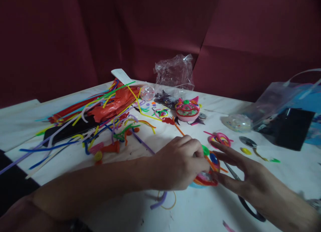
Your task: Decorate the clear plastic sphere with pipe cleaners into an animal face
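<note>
over craftwork point(206, 182), left hand point(179, 163) curls

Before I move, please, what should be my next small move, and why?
I would probably slide the scissors a little away with the right hand. They lie partly under it, with the blades pointing toward the colourful craft piece, where the left hand is also close.

The single view is taken from the person's head, facing forward and down across the white table point(283, 192), forearms near at the lower edge, dark red backdrop point(155, 24) beyond. No second view shares the scene.
</note>
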{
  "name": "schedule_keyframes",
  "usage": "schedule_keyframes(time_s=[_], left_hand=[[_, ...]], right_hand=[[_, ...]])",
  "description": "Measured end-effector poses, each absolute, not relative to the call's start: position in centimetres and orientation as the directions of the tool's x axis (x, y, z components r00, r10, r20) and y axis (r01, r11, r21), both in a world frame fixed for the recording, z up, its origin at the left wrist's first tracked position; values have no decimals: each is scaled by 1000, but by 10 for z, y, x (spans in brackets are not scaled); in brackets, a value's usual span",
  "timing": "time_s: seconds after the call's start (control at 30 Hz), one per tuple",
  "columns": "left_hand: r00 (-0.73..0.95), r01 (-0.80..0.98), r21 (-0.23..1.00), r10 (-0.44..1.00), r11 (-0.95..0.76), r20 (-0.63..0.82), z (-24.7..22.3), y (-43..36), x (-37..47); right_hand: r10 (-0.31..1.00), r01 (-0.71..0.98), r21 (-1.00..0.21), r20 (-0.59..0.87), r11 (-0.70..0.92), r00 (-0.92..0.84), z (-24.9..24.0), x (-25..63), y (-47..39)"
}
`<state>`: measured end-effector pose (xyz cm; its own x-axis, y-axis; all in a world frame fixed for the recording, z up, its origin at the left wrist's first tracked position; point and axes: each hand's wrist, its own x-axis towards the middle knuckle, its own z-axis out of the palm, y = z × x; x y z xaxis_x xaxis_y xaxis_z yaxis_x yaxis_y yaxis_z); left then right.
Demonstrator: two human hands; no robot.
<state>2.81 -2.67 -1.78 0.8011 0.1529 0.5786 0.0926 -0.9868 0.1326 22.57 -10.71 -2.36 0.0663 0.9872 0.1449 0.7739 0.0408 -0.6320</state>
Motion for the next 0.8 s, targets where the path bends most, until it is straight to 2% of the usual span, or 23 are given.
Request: schedule_keyframes(time_s=[0.27, 0.8], left_hand=[[809, -5, 119, 66, -993, 585, -15, -19, 24], [853, -43, 117, 25, -992, 521, -13, -14, 23]], right_hand=[[990, 755, -656, 110, 2, 92, -20, 222, -107], [986, 784, -620, 133, 2, 102, -20, 222, -108]])
